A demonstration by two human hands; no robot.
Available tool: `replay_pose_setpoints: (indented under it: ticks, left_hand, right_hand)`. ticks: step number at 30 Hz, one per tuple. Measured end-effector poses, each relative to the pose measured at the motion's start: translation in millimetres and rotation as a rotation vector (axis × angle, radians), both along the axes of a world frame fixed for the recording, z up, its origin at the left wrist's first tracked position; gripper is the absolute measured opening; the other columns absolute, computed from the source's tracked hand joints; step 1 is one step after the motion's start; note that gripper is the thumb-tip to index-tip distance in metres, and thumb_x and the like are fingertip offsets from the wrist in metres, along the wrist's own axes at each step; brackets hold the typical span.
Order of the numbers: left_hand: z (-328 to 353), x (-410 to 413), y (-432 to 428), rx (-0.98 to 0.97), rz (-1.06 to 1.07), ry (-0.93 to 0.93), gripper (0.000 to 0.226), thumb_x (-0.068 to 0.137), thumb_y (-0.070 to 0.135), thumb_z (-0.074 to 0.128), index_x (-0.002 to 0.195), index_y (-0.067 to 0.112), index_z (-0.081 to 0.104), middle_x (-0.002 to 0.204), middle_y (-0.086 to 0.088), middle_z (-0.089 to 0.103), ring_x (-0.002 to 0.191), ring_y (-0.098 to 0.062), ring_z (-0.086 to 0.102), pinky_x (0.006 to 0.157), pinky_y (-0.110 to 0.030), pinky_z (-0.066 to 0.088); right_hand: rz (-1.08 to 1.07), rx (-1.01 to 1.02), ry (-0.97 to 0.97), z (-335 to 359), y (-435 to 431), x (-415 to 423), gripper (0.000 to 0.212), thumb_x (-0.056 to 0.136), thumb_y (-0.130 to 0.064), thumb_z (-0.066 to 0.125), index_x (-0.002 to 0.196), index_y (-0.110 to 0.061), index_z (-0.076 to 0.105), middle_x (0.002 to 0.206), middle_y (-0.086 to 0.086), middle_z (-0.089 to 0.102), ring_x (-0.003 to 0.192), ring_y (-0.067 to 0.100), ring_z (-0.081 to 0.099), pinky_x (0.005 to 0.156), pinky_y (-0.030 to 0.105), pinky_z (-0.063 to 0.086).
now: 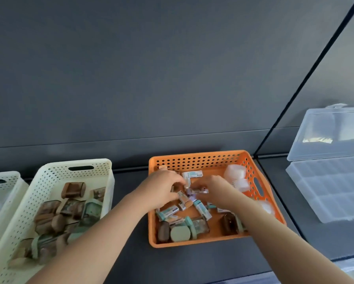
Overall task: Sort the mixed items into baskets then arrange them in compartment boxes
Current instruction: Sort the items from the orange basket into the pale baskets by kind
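Note:
An orange perforated basket (194,159) holds mixed items: several small white-and-teal boxes (201,210), brown and green round pieces (180,233) and white round pieces (234,173). Both hands reach into it. My left hand (161,186) has its fingers curled over small boxes near the basket's middle; what it grips is blurred. My right hand (212,185) pinches a small purple-and-white box (198,191). A cream basket (49,177) to the left holds several brown and green pieces (72,190).
A second cream basket (3,177) sits at the far left edge. A clear compartment box (336,189) with its lid (334,132) raised stands on the right. A dark wall rises close behind the baskets.

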State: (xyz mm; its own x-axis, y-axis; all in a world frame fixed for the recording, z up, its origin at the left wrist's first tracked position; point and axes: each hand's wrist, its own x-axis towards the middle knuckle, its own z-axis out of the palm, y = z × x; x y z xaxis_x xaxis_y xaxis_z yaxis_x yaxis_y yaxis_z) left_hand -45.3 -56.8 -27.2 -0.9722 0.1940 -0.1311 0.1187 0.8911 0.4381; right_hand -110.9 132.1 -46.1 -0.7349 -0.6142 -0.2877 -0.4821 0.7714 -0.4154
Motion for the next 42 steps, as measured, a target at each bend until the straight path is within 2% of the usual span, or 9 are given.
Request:
replay_pose_setpoints:
  ticks: [8, 11, 15, 19, 22, 26, 34, 37, 42]
  left_hand:
    - [-16, -14, 18, -0.250, -0.124, -0.024, 0.041, 0.086, 0.026, 0.067, 0.126, 0.030, 0.060, 0.126, 0.011, 0.057, 0.115, -0.015, 0.043, 0.102, -0.032, 0.036]
    - [-16, -19, 27, -0.265, -0.162, -0.067, 0.033, 0.089, 0.034, 0.063, 0.121, 0.028, 0.062, 0.117, 0.008, 0.056, 0.108, -0.014, 0.043, 0.098, -0.032, 0.037]
    - [-15, -26, 22, 0.010, 0.013, -0.116, 0.009, 0.094, 0.035, 0.054, 0.101, 0.033, 0.050, 0.099, 0.008, 0.060, 0.085, -0.012, 0.059, 0.076, -0.031, 0.052]
    - [-7, -38, 19, 0.020, 0.094, -0.064, 0.016, 0.094, 0.022, 0.049, 0.108, 0.026, 0.041, 0.087, 0.003, 0.053, 0.061, -0.009, 0.045, 0.054, -0.025, 0.035]
    - [-9, -46, 22, -0.071, 0.101, -0.061, 0.018, 0.086, 0.028, 0.065, 0.100, 0.024, 0.056, 0.098, 0.009, 0.052, 0.079, -0.008, 0.052, 0.063, -0.024, 0.041]
    - [-17, -48, 26, -0.127, 0.103, -0.066, 0.033, 0.082, 0.032, 0.070, 0.114, 0.026, 0.065, 0.111, 0.008, 0.054, 0.095, -0.017, 0.057, 0.080, -0.037, 0.051]
    - [-19, -47, 31, -0.427, 0.038, -0.019, 0.025, 0.088, 0.040, 0.064, 0.105, 0.022, 0.060, 0.104, -0.001, 0.048, 0.072, -0.019, 0.053, 0.062, -0.032, 0.040]
    - [-19, -44, 32, -0.472, 0.022, -0.014, 0.023, 0.089, 0.040, 0.062, 0.101, 0.020, 0.059, 0.105, -0.002, 0.045, 0.073, -0.020, 0.054, 0.064, -0.034, 0.042]
    - [-25, -40, 28, -0.452, -0.016, -0.037, 0.017, 0.089, 0.019, 0.063, 0.105, 0.021, 0.060, 0.112, 0.000, 0.042, 0.063, -0.013, 0.046, 0.057, -0.031, 0.036]
  right_hand:
    - [-0.190, -0.226, -0.107, -3, 23, -20, 0.010, 0.094, -0.020, 0.056, 0.101, -0.022, 0.063, 0.085, -0.010, 0.064, 0.068, 0.008, 0.057, 0.061, 0.022, 0.047]
    - [-0.304, -0.298, -0.184, 0, 43, -24, 0.010, 0.098, -0.021, 0.049, 0.106, -0.020, 0.056, 0.081, -0.004, 0.066, 0.067, 0.019, 0.058, 0.061, 0.035, 0.050]
    - [-0.311, -0.297, -0.224, 0, 46, -26, 0.015, 0.097, -0.022, 0.047, 0.110, -0.021, 0.053, 0.097, 0.012, 0.066, 0.075, 0.030, 0.061, 0.064, 0.042, 0.051]
    - [-0.278, -0.225, -0.191, -1, 34, -30, 0.011, 0.090, -0.024, 0.060, 0.098, -0.019, 0.056, 0.084, 0.002, 0.065, 0.066, 0.021, 0.064, 0.058, 0.036, 0.053]
    - [-0.248, -0.160, -0.147, 0, 27, -33, 0.015, 0.089, -0.027, 0.064, 0.081, -0.024, 0.052, 0.072, -0.007, 0.057, 0.060, 0.009, 0.054, 0.049, 0.021, 0.042]
    - [-0.222, -0.134, -0.146, -8, 19, -35, 0.018, 0.084, -0.026, 0.069, 0.099, -0.017, 0.063, 0.086, -0.006, 0.064, 0.068, 0.007, 0.058, 0.050, 0.016, 0.040]
    - [-0.175, -0.074, -0.143, -19, 13, -35, 0.029, 0.080, -0.023, 0.073, 0.108, -0.018, 0.065, 0.100, -0.001, 0.068, 0.087, 0.017, 0.064, 0.075, 0.032, 0.057]
    - [-0.164, -0.110, -0.127, -14, 18, -34, 0.012, 0.082, -0.028, 0.070, 0.089, -0.021, 0.064, 0.082, -0.004, 0.065, 0.071, 0.012, 0.059, 0.059, 0.024, 0.050]
    - [-0.209, -0.192, -0.137, -4, 29, -32, 0.025, 0.087, -0.030, 0.066, 0.072, -0.023, 0.046, 0.064, -0.007, 0.046, 0.050, 0.008, 0.039, 0.041, 0.015, 0.028]
